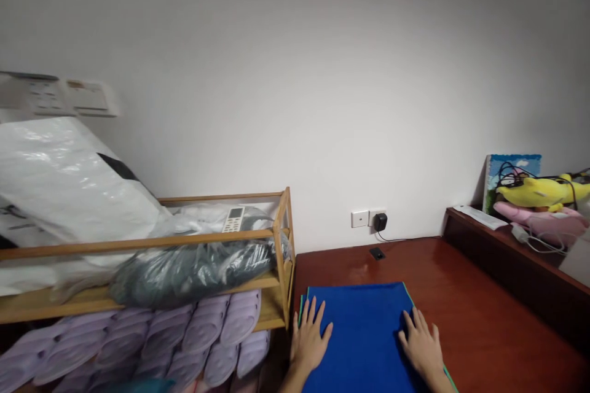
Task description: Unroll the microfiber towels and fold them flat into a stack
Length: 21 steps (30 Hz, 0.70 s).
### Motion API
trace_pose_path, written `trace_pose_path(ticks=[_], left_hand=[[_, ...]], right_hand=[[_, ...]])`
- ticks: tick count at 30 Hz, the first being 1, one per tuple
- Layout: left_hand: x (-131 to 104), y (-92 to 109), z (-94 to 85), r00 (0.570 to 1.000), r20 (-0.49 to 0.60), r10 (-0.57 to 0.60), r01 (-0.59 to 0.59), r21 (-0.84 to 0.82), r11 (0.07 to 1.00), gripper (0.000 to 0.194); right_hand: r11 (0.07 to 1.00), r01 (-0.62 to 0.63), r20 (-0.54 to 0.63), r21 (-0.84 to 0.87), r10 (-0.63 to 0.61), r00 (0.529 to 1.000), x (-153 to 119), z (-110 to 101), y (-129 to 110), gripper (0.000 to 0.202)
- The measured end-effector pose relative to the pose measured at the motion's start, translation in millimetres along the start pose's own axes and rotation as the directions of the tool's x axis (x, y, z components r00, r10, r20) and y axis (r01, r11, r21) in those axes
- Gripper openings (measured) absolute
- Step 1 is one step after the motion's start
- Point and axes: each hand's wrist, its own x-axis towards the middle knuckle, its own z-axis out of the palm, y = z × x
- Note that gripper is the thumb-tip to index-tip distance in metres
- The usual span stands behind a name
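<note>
A blue cloth with green edging lies flat on the reddish-brown table. My left hand rests palm down on its left edge, fingers spread and pointing away from me. On the cloth's right edge lies my right hand, also palm down, with its fingers apart. Neither hand grips anything. The near end of the cloth runs out of the bottom of the view.
A wooden rack at left holds a white bag, a dark plastic-wrapped bundle and a remote, with purple slippers below. A raised shelf at right bears a yellow plush. A black plug sits in the wall socket.
</note>
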Motion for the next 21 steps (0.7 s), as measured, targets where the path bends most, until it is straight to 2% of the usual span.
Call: trace_pose_path(ticks=[2,4,6,8,10,13,17,21], left_hand=[[0,1,-1.0,1.000,0.009,-0.008,0.008,0.005,1.000,0.059],[0,2,-2.2,1.000,0.012,-0.016,0.016,0.016,1.000,0.059],[0,3,-3.7,1.000,0.015,-0.016,0.016,0.029,0.999,0.059],[-1,5,-5.5,1.000,0.023,-0.013,0.012,0.042,0.999,0.060],[-3,8,-7.3,0.999,0.034,-0.019,0.017,0.056,0.998,0.060],[-13,12,-9.8,0.998,0.035,-0.047,0.044,0.083,0.996,0.061],[-33,15,-13.8,0.995,0.024,-0.094,0.091,0.109,0.990,0.061],[-48,15,-16.1,0.990,0.010,-0.139,0.136,0.142,0.980,0.060]], right_hand=[[0.999,-0.039,-0.046,0.002,0.039,0.998,-7,-4,9,0.058],[0.992,-0.073,-0.079,0.106,0.082,0.994,-19,-9,27,0.056],[0.957,-0.161,-0.068,0.242,0.182,0.981,-34,-15,48,0.052],[0.893,-0.273,0.034,0.358,0.279,0.960,-51,-22,66,0.049],[0.843,-0.322,0.150,0.430,0.285,0.947,-66,-26,77,0.045],[0.851,-0.278,0.162,0.445,0.229,0.960,-83,-25,82,0.041],[0.893,-0.185,0.066,0.411,0.173,0.983,-91,-19,83,0.038],[0.904,-0.103,-0.057,0.415,0.138,0.989,-87,-14,81,0.037]])
